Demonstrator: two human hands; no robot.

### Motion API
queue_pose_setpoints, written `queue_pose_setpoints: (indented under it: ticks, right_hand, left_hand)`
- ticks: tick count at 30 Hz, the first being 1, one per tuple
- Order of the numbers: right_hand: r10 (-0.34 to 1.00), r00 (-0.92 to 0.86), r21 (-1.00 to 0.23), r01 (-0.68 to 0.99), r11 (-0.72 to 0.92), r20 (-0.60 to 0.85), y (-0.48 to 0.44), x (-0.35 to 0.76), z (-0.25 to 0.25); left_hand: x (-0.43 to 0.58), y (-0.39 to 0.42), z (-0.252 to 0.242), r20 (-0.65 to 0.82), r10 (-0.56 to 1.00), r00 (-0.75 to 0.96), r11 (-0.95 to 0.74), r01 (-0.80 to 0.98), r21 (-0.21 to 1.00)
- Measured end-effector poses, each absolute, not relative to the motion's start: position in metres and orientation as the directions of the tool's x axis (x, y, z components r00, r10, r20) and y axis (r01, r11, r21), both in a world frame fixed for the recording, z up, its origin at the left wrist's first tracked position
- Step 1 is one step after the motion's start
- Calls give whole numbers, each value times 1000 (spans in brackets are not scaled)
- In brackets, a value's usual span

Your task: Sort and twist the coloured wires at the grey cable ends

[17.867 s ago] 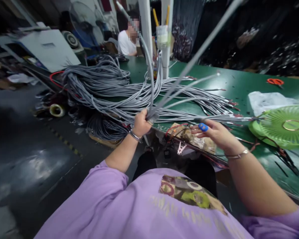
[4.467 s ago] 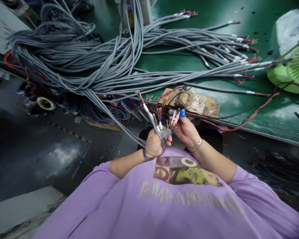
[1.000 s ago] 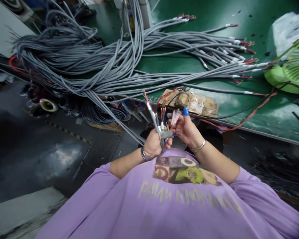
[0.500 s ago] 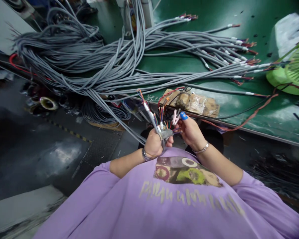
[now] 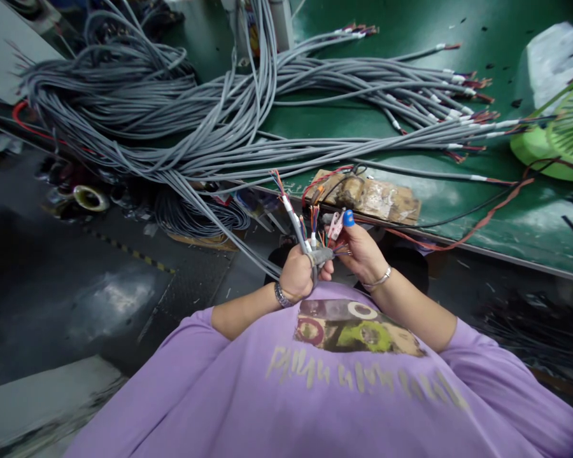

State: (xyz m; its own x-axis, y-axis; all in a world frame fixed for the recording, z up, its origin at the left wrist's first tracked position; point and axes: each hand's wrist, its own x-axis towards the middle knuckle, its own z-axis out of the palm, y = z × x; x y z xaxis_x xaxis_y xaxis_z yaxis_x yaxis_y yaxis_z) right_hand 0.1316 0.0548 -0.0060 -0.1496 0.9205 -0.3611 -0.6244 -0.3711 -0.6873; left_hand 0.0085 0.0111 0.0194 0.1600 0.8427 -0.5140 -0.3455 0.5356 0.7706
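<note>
My left hand [image 5: 297, 275] is closed around several grey cables [image 5: 293, 228]. Their stripped ends, with white bands and thin coloured wires [image 5: 314, 215], stick up above the fist. One thick grey cable end [image 5: 321, 256] points right, its fanned wires reaching my right fingers. My right hand [image 5: 363, 253] wears a blue finger cover [image 5: 348, 218] on the thumb. Thumb and fingers close on a small pink clip [image 5: 335, 225], tilted just above the fanned wires. The fingertips behind the clip are partly hidden, and whether they also pinch a wire is unclear.
A large heap of grey cables [image 5: 124, 108] covers the green table [image 5: 334, 121]. Near its front edge lies a taped wooden block [image 5: 377, 198] with red and black leads. A green fan [image 5: 535, 152] stands at the right. Coiled cable [image 5: 200, 216] sits below the table.
My right hand has shifted slightly left, closer to the cable end. The pink clip has tilted towards the wires. My left hand and the cables have moved slightly right.
</note>
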Motion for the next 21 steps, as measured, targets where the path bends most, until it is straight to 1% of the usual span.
queue_pose_setpoints:
  ticks: [4,10,15,18,21]
  right_hand:
    - [911,-178,-681,-615,-397,-371,54,132,-7]
    - [887,-272,-653,-602,-460,-374,50,137,-4]
    - [856,-344,-640,-567,-518,-387,51,146,-2]
    - [860,-352,-661,-550,-510,-370,55,148,-3]
    - [892,-310,-707,-545,-451,-329,56,146,-5]
  left_hand:
    - [8,11,19,-520,840,155,540,-329,775]
    - [3,7,19,-508,847,157,530,-342,776]
    - [-2,1,22,-474,870,138,489,-373,789]
    - [-2,1,23,-469,878,97,467,-390,793]
    - [0,4,22,-468,881,76,455,-410,790]
